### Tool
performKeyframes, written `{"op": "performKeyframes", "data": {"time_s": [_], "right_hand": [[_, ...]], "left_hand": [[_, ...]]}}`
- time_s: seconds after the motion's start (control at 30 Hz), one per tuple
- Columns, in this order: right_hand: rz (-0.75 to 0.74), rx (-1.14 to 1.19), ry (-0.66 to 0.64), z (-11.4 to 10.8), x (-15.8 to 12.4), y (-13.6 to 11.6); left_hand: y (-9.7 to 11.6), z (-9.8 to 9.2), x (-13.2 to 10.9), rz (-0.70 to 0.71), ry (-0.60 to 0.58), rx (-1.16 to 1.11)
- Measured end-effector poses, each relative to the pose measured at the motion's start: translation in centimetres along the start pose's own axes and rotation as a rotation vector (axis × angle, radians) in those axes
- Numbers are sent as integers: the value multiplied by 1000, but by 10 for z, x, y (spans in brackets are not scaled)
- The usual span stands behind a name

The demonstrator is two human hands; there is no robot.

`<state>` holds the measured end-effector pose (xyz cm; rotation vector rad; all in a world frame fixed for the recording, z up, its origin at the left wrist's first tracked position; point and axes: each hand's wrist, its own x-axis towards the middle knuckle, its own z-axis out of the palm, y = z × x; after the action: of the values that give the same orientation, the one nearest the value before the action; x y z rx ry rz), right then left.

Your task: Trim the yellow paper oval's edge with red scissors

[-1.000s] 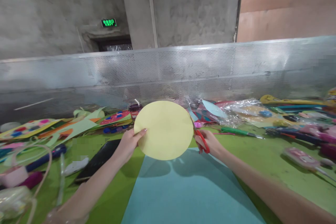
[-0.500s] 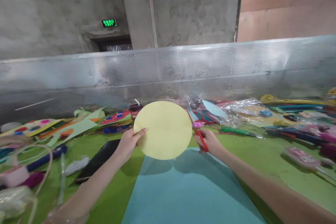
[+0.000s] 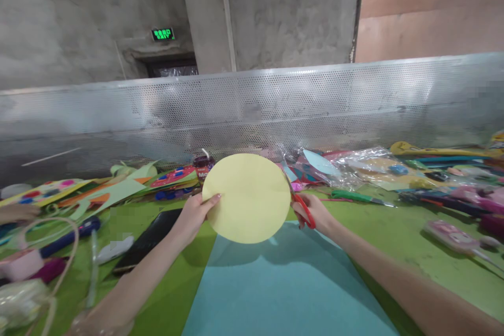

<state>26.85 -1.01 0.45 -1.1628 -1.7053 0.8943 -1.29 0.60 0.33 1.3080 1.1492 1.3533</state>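
Observation:
A yellow paper oval (image 3: 248, 199) is held up in front of me, its left edge pinched by my left hand (image 3: 198, 211) with the thumb on the near face. My right hand (image 3: 313, 212) is closed round the handles of red scissors (image 3: 305, 211). Their blades lie along the oval's right edge; whether they touch the paper I cannot tell. Beneath both hands, a large light-blue sheet (image 3: 287, 289) lies flat on the green tabletop (image 3: 169, 294).
Left of me lie a black flat case (image 3: 151, 239), paper scraps (image 3: 114, 191) and a cord. Another person's hand (image 3: 18, 213) is at the far left. A green craft knife (image 3: 360, 197) and plastic wrapping (image 3: 366, 168) lie right. A perforated metal panel (image 3: 252, 100) stands behind.
The yellow oval has shifted slightly right and down, with a small turn. My right hand and the scissors have moved a little with it. My left hand keeps its pinch.

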Motion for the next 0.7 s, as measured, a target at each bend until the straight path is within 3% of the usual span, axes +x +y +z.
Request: {"op": "performKeyframes", "data": {"time_s": [0.7], "right_hand": [[10,-53,27,-2,-1,0]], "left_hand": [[-1,-1,2,0,6,34]]}}
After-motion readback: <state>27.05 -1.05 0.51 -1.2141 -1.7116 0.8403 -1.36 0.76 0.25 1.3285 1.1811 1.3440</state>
